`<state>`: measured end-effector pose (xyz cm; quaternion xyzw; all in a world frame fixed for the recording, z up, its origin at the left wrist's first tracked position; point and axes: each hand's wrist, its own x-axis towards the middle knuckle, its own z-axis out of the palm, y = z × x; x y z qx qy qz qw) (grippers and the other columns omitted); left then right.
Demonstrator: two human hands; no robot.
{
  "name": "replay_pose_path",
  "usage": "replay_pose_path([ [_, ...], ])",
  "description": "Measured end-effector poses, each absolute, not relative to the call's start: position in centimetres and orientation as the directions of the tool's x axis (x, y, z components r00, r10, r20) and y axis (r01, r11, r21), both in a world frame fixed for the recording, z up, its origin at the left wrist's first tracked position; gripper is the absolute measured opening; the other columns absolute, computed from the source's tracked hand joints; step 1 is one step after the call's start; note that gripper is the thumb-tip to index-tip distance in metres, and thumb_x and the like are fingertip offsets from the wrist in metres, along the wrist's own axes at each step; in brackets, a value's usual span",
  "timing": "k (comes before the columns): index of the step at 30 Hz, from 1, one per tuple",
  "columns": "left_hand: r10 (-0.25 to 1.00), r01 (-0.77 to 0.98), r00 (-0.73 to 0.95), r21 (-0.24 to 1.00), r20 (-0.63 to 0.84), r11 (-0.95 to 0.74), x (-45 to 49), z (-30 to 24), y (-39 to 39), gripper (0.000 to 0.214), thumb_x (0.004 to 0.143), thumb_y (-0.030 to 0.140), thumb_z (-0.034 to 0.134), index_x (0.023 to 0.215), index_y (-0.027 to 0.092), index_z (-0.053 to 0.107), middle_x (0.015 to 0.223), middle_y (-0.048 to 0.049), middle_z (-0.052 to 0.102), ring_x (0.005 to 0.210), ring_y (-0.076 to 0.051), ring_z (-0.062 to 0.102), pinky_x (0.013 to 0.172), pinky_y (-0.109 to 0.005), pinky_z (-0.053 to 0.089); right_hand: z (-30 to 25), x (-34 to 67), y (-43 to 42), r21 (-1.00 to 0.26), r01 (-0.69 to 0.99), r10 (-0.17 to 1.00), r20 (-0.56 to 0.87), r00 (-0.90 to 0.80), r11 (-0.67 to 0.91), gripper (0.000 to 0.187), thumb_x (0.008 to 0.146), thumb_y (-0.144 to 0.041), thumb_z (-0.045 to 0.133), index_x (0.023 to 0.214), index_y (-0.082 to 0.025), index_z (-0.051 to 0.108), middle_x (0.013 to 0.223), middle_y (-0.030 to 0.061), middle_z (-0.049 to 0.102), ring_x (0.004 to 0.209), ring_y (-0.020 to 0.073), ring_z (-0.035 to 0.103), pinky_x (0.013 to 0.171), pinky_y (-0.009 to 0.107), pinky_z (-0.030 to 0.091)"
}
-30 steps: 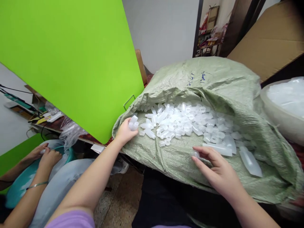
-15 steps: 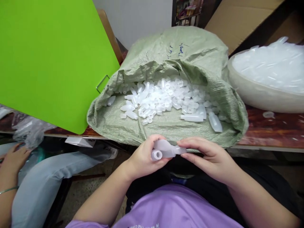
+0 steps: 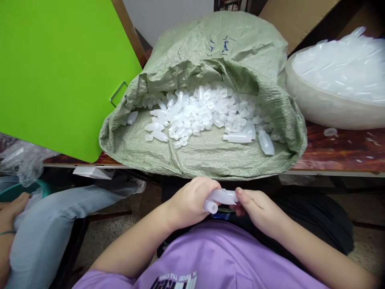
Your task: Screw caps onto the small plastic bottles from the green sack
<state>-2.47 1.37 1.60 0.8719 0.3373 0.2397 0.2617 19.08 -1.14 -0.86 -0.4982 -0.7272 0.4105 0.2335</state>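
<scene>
My left hand is closed around small translucent white plastic tubes; the round open end of one points toward me. At the other end of these pieces, the thumb and fingers of my right hand pinch the tip. Both hands are close together in front of my body, just below the mouth of a green woven sack. Inside that sack lies a heap of similar white plastic pieces, some loose toward its front. How the held pieces join is partly hidden by my fingers.
A bowl heaped with clear plastic pieces stands at the right on the table. A bright green board leans at the left. Another person's hand and jeans-clad leg are at the lower left, by a teal basin.
My hands have turned the held pieces and lowered slightly toward my body. The right fingers have shifted their pinch at the tip. The camera view has tilted downward a little.
</scene>
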Motion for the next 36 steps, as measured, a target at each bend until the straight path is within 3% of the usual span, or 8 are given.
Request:
replay_pose_path([
  [4, 0.561, 0.418, 0.696, 0.384, 0.447, -0.824, -2.6, 0.8, 1.3, 0.016, 0.085, 0.02, 0.047, 0.1, 0.017, 0.045, 0.091, -0.0102, 0.064, 0.083, -0.019, 0.061, 0.074, -0.032, 0.051, -1.7, 19.4, -1.8, -0.75, 0.521, 0.9, 0.234, -0.367, 0.407, 0.031, 0.083, -0.038, 0.055, 0.107, -0.019, 0.057, 0.105, 0.0099, 0.064, 0.094, 0.0208, 0.061, 0.079, 0.034, 0.05],
  [8, 0.467, 0.428, 0.72, 0.2, 0.514, -0.881, -2.6, 0.7, 1.1, 0.014, 0.086, 0.019, 0.046, 0.1, 0.017, 0.045, 0.091, -0.0098, 0.065, 0.079, -0.018, 0.061, 0.071, -0.03, 0.052, -1.5, 19.4, -1.9, -0.86, 0.47, 0.898, -0.035, -0.439, 0.197, 0.031, 0.094, -0.033, 0.033, 0.09, -0.02, 0.061, 0.069, 0.001, 0.064, 0.061, 0.0124, 0.06, 0.057, 0.024, 0.051],
  [12, 0.45, 0.433, 0.724, 0.164, 0.523, -0.886, -2.5, 0.6, 1.0, 0.013, 0.087, 0.018, 0.045, 0.1, 0.015, 0.046, 0.092, -0.0106, 0.065, 0.082, -0.018, 0.061, 0.073, -0.031, 0.052, -1.4, 19.2, -1.8, -0.802, 0.485, 0.902, 0.148, -0.405, 0.349, 0.025, 0.087, -0.037, 0.048, 0.101, -0.019, 0.058, 0.094, 0.0071, 0.066, 0.085, 0.0176, 0.062, 0.075, 0.03, 0.052],
  [18, 0.483, 0.371, 0.736, 0.313, 0.474, -0.874, -2.1, 0.1, 0.5, 0.012, 0.086, 0.016, 0.045, 0.097, 0.015, 0.049, 0.089, -0.0086, 0.063, 0.079, -0.017, 0.058, 0.071, -0.029, 0.05, -2.4, 18.7, -2.1, -0.897, 0.425, 0.941, -0.03, -0.338, 0.124, 0.036, 0.096, -0.035, 0.026, 0.088, -0.018, 0.056, 0.068, 0.0021, 0.061, 0.059, 0.0121, 0.058, 0.053, 0.023, 0.049],
  [22, 0.625, 0.383, 0.705, 0.561, 0.336, -0.734, -2.2, -0.3, 0.7, 0.016, 0.078, 0.018, 0.053, 0.093, 0.014, 0.049, 0.088, -0.0087, 0.062, 0.08, -0.018, 0.058, 0.073, -0.03, 0.049, -3.0, 19.5, -2.3, -0.65, 0.52, 0.818, 0.31, -0.484, 0.554, 0.031, 0.09, -0.032, 0.044, 0.116, -0.016, 0.046, 0.103, 0.0111, 0.061, 0.087, 0.0185, 0.059, 0.075, 0.031, 0.049],
  [27, 0.666, 0.384, 0.735, 0.732, 0.126, -0.563, -2.4, -0.7, 0.3, 0.018, 0.073, 0.015, 0.055, 0.091, 0.016, 0.05, 0.088, -0.0064, 0.06, 0.079, -0.017, 0.056, 0.074, -0.029, 0.046, -2.9, 20.1, -2.0, -0.451, 0.551, 0.694, 0.262, -0.671, 0.702, 0.024, 0.091, -0.032, 0.039, 0.093, -0.015, 0.056, 0.073, 0.0062, 0.06, 0.065, 0.0165, 0.054, 0.061, 0.029, 0.044],
  [32, 0.761, 0.443, 0.642, 0.856, -0.096, -0.265, -1.9, -1.6, -0.7, 0.017, 0.074, 0.022, 0.056, 0.088, 0.017, 0.048, 0.081, -0.0019, 0.055, 0.071, -0.013, 0.051, 0.064, -0.024, 0.044, -3.9, 19.0, -1.5, -0.81, 0.481, 0.796, -0.03, -0.604, 0.335, 0.037, 0.09, -0.044, 0.036, 0.069, -0.017, 0.052, 0.06, -0.0001, 0.051, 0.055, 0.0113, 0.046, 0.052, 0.023, 0.037],
  [36, 0.76, 0.492, 0.551, 0.87, -0.345, 0.037, -1.5, -3.1, -0.5, 0.029, 0.071, 0.026, 0.061, 0.094, 0.018, 0.044, 0.079, 0.0017, 0.053, 0.064, -0.01, 0.049, 0.055, -0.019, 0.04, -4.3, 18.2, -0.9, -0.786, 0.614, 0.815, -0.312, -0.489, 0.067, 0.037, 0.09, -0.045, 0.037, 0.072, -0.018, 0.054, 0.065, 0.0009, 0.058, 0.058, 0.0129, 0.052, 0.052, 0.023, 0.038],
])
